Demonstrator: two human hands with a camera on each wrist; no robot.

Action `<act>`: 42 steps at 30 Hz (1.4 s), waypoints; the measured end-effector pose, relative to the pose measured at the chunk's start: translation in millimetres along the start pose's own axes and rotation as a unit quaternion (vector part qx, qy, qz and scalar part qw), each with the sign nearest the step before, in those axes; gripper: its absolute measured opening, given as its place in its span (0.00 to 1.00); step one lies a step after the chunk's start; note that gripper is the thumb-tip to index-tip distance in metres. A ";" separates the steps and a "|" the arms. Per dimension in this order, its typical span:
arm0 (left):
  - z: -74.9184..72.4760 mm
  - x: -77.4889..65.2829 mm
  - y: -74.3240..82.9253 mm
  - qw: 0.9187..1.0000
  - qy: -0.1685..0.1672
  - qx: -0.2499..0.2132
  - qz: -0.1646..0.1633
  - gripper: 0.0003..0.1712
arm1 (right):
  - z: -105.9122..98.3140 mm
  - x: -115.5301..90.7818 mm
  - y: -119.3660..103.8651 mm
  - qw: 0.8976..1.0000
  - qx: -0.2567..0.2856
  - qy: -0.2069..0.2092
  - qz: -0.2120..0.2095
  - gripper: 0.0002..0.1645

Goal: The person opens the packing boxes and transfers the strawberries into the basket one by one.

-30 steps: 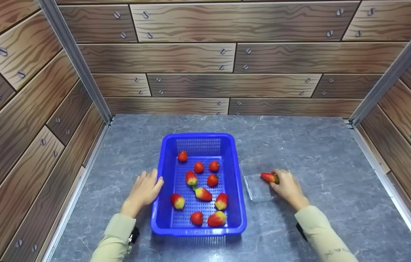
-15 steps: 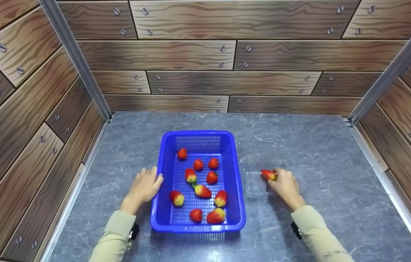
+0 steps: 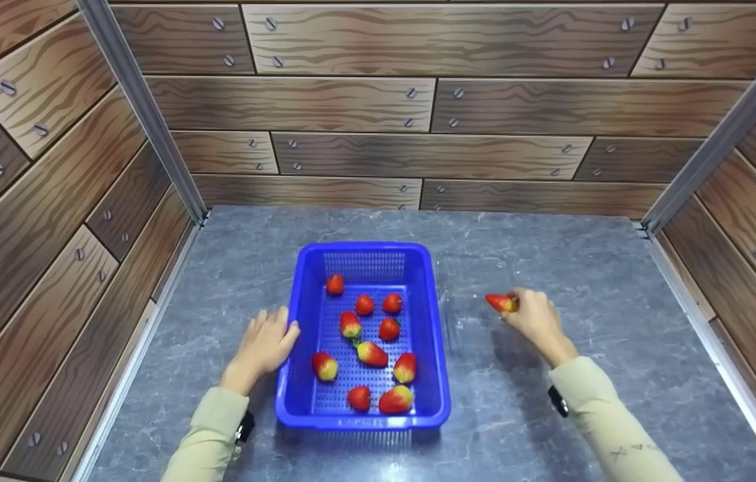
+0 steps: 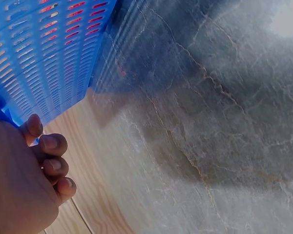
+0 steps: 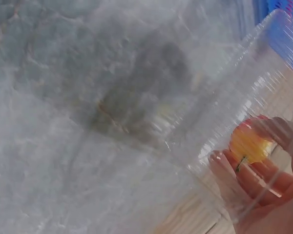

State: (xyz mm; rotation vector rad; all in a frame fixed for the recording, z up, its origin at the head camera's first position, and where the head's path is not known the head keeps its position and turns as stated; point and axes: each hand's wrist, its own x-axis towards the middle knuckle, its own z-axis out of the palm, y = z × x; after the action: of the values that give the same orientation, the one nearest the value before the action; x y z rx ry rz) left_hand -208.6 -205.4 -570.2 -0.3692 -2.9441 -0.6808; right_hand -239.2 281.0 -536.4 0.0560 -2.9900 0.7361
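Note:
My right hand [image 3: 535, 318] pinches a red strawberry [image 3: 502, 303] with a yellow stem end. It holds the fruit at the right side of a clear plastic box [image 3: 461, 331], whose outline is faint against the table. Seen from the right wrist, the fingers and strawberry [image 5: 249, 146] show through the clear plastic wall [image 5: 234, 83]. My left hand [image 3: 263, 345] grips the left rim of a blue basket [image 3: 366, 422], thumb at the rim and fingers curled along the outside. Inside the basket lie several strawberries [image 3: 372, 353], some with yellow ends.
A grey marbled tabletop [image 3: 585, 268] carries everything. Wood-patterned panels [image 3: 351, 104] close it in at the back and both sides, with metal posts [image 3: 692, 150] at the corners. The clear box stands just right of the basket.
My right hand has moved away from my body and slightly right, still pinching the strawberry. The box's near edge also lies farther from me. My left hand stays at the basket rim.

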 end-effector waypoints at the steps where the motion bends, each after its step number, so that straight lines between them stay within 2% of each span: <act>1: -0.9 -0.2 0.2 1.000 0.001 0.002 -0.001 0.13 | -2.7 2.6 -1.3 1.000 0.000 -0.002 -0.003 0.23; 7: -3.5 2.5 1.2 1.000 0.015 0.022 0.014 0.14 | -16.8 13.6 -9.7 1.000 -0.006 0.007 -0.017 0.23; 11: -3.9 1.1 0.8 0.999 0.008 0.032 0.012 0.17 | -23.8 18.1 -20.2 1.000 -0.006 0.009 -0.029 0.22; 20: -4.5 -1.8 1.9 0.999 0.024 0.047 0.011 0.20 | -29.9 29.0 -69.8 0.995 -0.006 0.041 -0.092 0.20; 25: -5.5 -1.6 4.4 0.997 0.036 0.062 0.015 0.19 | -21.5 30.4 -104.3 0.989 0.009 0.044 -0.138 0.19; 31: -5.8 1.2 4.8 0.997 0.032 0.068 0.004 0.20 | -9.7 34.8 -144.3 0.985 0.017 0.024 -0.172 0.18; 42: -5.5 -0.6 3.3 0.997 0.021 0.068 -0.005 0.20 | 32.1 40.4 -207.1 0.984 0.048 -0.069 -0.157 0.18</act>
State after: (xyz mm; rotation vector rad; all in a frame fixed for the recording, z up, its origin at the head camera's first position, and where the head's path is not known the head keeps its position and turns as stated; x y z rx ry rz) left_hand -206.9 -205.0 -564.0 -0.3241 -2.9323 -0.4799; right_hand -270.8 81.9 -466.3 0.5898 -2.9621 0.8652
